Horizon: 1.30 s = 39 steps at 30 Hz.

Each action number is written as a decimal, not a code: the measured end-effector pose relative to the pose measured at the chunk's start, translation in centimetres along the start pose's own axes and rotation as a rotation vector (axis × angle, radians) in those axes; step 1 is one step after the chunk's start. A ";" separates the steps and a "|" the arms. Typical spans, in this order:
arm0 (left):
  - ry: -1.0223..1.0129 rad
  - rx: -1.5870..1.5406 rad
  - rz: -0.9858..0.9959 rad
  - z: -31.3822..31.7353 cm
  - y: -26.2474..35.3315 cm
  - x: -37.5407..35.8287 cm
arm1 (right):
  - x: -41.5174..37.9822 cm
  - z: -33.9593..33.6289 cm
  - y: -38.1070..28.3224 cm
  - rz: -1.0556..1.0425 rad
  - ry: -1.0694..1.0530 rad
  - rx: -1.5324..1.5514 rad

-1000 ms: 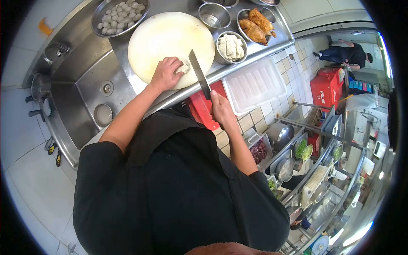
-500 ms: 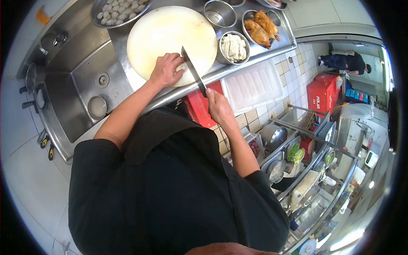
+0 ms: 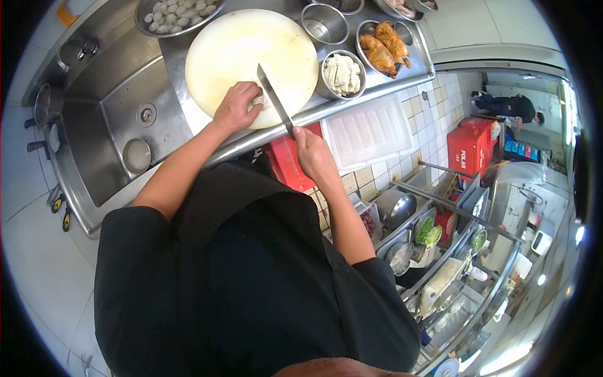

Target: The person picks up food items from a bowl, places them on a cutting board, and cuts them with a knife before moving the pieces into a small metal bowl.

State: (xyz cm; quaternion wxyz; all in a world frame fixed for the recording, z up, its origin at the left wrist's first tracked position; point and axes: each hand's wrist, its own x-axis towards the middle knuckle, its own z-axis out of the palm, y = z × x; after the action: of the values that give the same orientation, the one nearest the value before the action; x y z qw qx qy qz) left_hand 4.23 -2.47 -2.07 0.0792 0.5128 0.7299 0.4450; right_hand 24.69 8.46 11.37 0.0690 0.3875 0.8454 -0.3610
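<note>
My right hand (image 3: 314, 154) is closed around the handle of a long kitchen knife (image 3: 274, 99), whose blade points up and left over the round white cutting board (image 3: 251, 44). Curled on the board's near part, my left hand (image 3: 237, 107) presses on a small pale piece of food (image 3: 261, 100), partly hidden by the fingers. The blade lies just right of that piece and my fingertips. Right of the board, a metal container (image 3: 328, 81) holds white chunks (image 3: 343, 74).
A steel sink (image 3: 119, 113) with a round bowl (image 3: 136, 155) in it lies left. Around the board stand a bowl of white balls (image 3: 179, 14), a metal pot (image 3: 325, 25) and golden cooked poultry (image 3: 384, 49). A translucent tub (image 3: 370, 129) and red crate (image 3: 292, 163) sit below. A person (image 3: 509, 107) is far right.
My left hand has shifted slightly down the board, with its fingers more curled. The knife's tip has moved left. The whole view has shifted a little.
</note>
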 end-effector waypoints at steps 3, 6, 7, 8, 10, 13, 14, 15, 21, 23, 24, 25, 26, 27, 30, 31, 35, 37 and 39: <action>-0.005 0.039 0.022 0.0 0.2 0.4 | -1.2 0.0 0.0 -0.021 0.011 -0.021; 0.009 0.060 0.025 0.2 0.1 0.1 | -1.5 0.2 -0.2 -0.011 0.015 -0.064; -0.004 0.061 0.013 0.3 0.0 0.1 | -1.5 0.3 -0.3 -0.001 0.014 -0.080; -0.015 0.062 0.002 0.3 -0.1 0.2 | -0.8 1.0 0.2 -0.039 0.012 -0.080; -0.021 0.055 -0.007 0.4 -0.1 0.1 | 1.3 2.9 1.9 -0.111 0.007 -0.079; -0.007 0.014 -0.013 0.2 -0.1 0.2 | 3.1 3.0 1.6 -0.052 -0.003 -0.084; -0.001 -0.010 -0.015 0.2 0.0 0.1 | 3.0 2.6 1.5 0.004 -0.042 -0.038; 0.019 -0.027 -0.034 0.2 0.1 -0.1 | 2.9 1.5 0.9 0.059 -0.083 0.004; 0.115 0.004 0.017 0.3 -0.5 -1.0 | -0.3 -0.4 -0.3 -0.006 -0.022 0.016; 0.107 -0.004 0.040 0.5 -0.6 -0.8 | -1.1 -0.5 -0.1 -0.001 -0.044 0.001; 0.099 0.002 0.038 0.5 -0.6 -0.6 | -1.4 -0.6 -0.1 0.012 -0.068 -0.010; 0.093 0.009 0.034 0.5 -0.6 -0.6 | -1.6 -0.6 0.0 0.023 -0.094 -0.022; 0.086 0.017 0.027 0.5 -0.5 -0.7 | -1.7 -0.3 0.1 0.011 -0.081 -0.022; 0.076 0.021 0.013 0.3 -0.3 -0.7 | -1.7 0.1 0.2 -0.001 -0.069 -0.022; 0.060 0.028 -0.001 0.1 0.3 -1.1 | -0.1 3.5 1.7 -0.189 -0.021 -0.194; 0.077 0.028 0.017 0.3 0.0 -1.1 | 1.1 4.6 2.7 -0.279 0.007 -0.285; 0.026 0.050 0.023 0.4 -0.2 -0.5 | 2.2 2.8 2.5 -0.104 -0.070 0.063; 0.074 0.059 0.023 0.6 -0.2 -0.7 | 1.8 1.7 2.6 0.024 -0.118 0.172; 0.079 0.036 -0.033 0.6 0.1 -0.8 | 0.0 -0.6 1.1 0.240 -0.218 0.411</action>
State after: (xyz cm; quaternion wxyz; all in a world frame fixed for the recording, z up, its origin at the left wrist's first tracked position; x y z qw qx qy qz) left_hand 4.99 -2.72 -2.66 0.0484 0.4840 0.7487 0.4504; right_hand 25.61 9.33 11.17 0.1219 0.4496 0.6900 -0.5540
